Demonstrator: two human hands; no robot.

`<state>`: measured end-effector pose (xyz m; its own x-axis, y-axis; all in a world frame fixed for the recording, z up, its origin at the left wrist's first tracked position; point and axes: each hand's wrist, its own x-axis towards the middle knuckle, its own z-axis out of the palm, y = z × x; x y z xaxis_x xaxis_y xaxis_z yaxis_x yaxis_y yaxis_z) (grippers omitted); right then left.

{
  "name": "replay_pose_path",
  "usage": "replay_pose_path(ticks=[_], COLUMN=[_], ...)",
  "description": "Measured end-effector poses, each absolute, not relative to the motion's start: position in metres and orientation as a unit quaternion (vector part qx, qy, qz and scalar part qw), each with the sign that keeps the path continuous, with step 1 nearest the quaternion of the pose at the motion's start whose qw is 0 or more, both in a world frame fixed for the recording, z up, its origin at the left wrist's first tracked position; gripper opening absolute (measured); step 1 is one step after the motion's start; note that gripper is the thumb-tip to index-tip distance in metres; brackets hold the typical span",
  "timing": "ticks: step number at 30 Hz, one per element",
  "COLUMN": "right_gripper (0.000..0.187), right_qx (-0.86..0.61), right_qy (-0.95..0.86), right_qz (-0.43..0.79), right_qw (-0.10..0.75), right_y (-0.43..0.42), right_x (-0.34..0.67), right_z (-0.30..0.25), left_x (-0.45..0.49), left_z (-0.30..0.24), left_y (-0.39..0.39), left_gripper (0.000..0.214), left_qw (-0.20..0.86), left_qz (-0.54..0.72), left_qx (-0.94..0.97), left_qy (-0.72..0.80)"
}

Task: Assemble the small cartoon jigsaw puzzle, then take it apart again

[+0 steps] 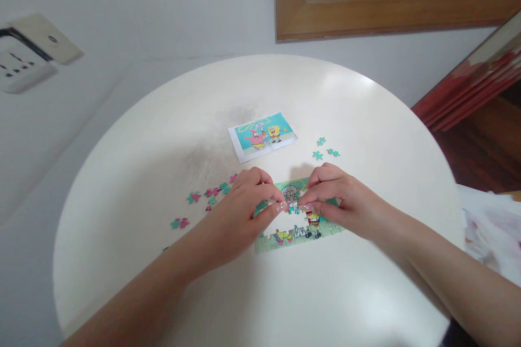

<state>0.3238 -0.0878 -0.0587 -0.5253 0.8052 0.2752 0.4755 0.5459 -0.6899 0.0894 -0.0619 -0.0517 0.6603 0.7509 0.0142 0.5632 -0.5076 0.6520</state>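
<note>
A partly built cartoon jigsaw puzzle (299, 230) lies on the round white table (252, 293). My left hand (244, 209) and my right hand (337, 200) rest over its upper half, fingers curled. Their fingertips meet at a small puzzle piece (293, 207) in the puzzle's middle and press on it. Loose pink and teal pieces (211, 193) lie to the left of my left hand. Three teal pieces (324, 149) lie beyond my right hand. A small reference picture (262, 136) of the cartoon lies further back.
The table stands against a white wall with a wood-framed window (391, 11) above. A wall socket (24, 62) is at the left. Red-edged boards (476, 89) lean at the right, and a white cloth or bag (492, 227) lies by the table's right edge.
</note>
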Motion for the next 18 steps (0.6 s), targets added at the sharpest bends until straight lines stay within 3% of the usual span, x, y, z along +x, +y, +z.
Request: replay_pose_path(ticks=[9,18], right_gripper=[0.016,0.015], right_qx=[-0.409,-0.428], right_qy=[-0.807,-0.782], right_qz=[0.322,0.357], right_qw=[0.279,0.279], right_y=[-0.0891,-0.0918], right_x=[0.3218,0.32], right_z=[-0.0558,-0.0544], left_x=[0.0876,0.0877], left_z=[-0.0456,-0.0467], left_y=[-0.0657,-0.0704], left_gripper=[0.017,0.013], left_qw=[0.324,0.254], left_qz=[0.137,0.183], left_qx=[0.853,0.87], left_qy=[0.386,0.381])
